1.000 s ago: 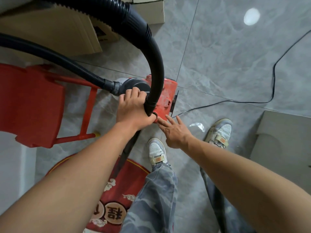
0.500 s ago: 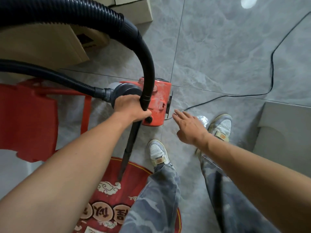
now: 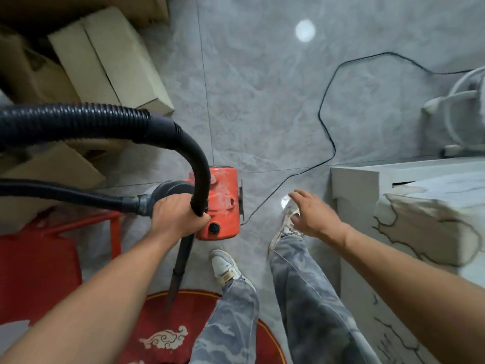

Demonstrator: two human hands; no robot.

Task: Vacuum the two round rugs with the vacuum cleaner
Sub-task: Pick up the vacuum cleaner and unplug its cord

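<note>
Round rug [image 3: 168, 334]: pale cloud motif only; no characters legible.
Cardboard boxes [image 3: 39, 74]: dark printed marks, too blurred to read.
Vacuum cleaner [image 3: 223, 203]: dusty red casing; no brand, label or number legible.

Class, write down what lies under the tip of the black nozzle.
Under the nozzle tip lies the red round rug, near its gold-trimmed rim. Whether the tip touches it cannot be told. The person's left forearm and trouser legs cover much of the rug.

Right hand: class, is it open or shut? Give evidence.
Open. The right hand shows straight, spread fingers, holds nothing, and is clear of the orange canister vacuum cleaner.
</note>
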